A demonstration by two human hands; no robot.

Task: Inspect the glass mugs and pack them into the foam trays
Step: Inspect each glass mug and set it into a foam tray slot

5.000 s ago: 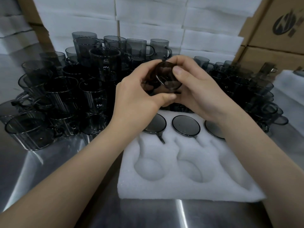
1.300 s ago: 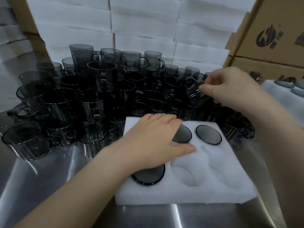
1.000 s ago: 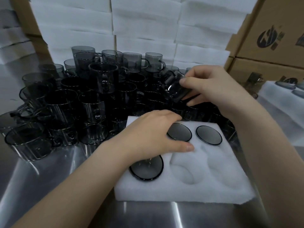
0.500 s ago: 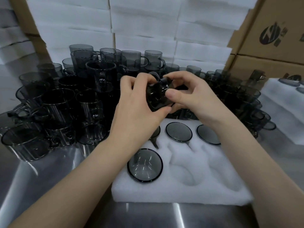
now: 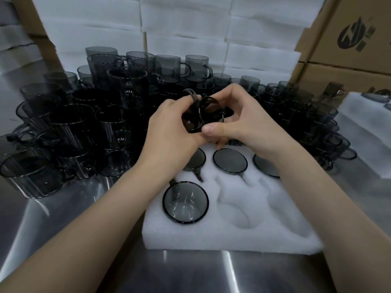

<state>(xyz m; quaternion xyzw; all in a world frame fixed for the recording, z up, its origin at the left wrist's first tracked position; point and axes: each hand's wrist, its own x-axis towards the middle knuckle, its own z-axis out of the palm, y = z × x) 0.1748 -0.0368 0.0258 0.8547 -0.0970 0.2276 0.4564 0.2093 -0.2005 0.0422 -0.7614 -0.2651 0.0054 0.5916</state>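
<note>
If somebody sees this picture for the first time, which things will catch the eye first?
First, the two hands at the centre: the left hand and the right hand hold one smoky glass mug above the white foam tray, where four mugs already sit. Then the big crowd of dark mugs on the steel table, behind and to the left.
</note>
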